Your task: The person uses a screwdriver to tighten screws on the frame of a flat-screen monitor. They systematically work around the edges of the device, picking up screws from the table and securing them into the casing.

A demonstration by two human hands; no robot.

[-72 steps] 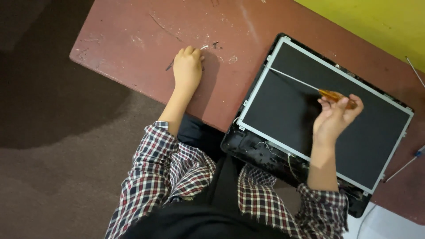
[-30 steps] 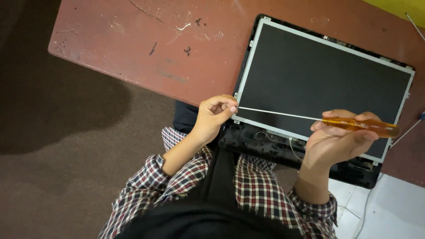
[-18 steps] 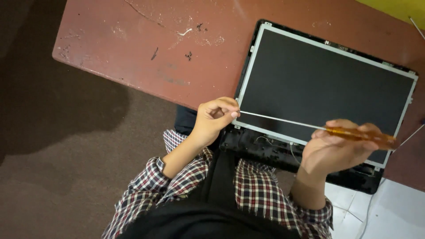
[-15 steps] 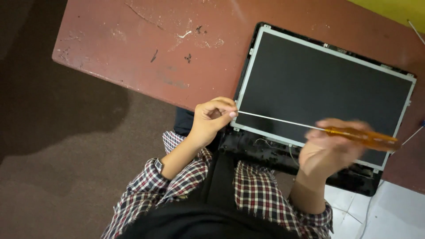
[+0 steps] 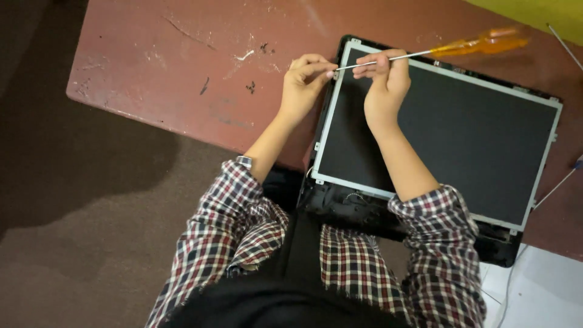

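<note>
An opened laptop lies flat on the worn red table [image 5: 182,54], its dark screen panel [image 5: 461,127] facing up in a thin metal frame. My left hand [image 5: 305,82] pinches the tip of a long screwdriver's metal shaft at the panel's top left corner. My right hand [image 5: 384,79] grips the same shaft a little further along. The screwdriver's orange translucent handle [image 5: 483,42] sticks out to the upper right, above the panel's top edge. Both arms wear checked sleeves.
The laptop's black base [image 5: 358,209] hangs over the table's near edge above my lap. A thin metal rod [image 5: 562,185] lies at the right edge, another [image 5: 565,45] near the yellow wall. Brown floor lies left; a white surface [image 5: 534,291] lower right.
Both hands moved up from the panel's lower edge to its top left corner. My right hand slid from the orange handle onto the shaft; the handle now points up and right.
</note>
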